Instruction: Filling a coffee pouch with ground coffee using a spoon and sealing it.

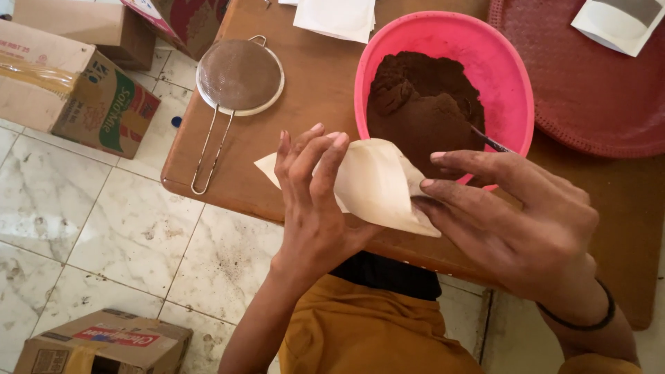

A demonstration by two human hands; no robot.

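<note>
Hands at the table's near edge: left hand (312, 201) and right hand (512, 221) both pinched a cream paper pouch (377, 183) just before the pink bowl (443, 90) of brown powder (422, 104), with the wire strainer (239, 76) well apart on bare table (312, 90) at left.

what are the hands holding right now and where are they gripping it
Both hands hold a cream paper pouch: the left hand grips its left side, the right hand pinches its right edge.

Spoon (490, 143) mostly buried in brown powder (422, 111), red tray (589, 90) cut by top and right edges, cardboard box (104, 343) cropped at bottom
</note>
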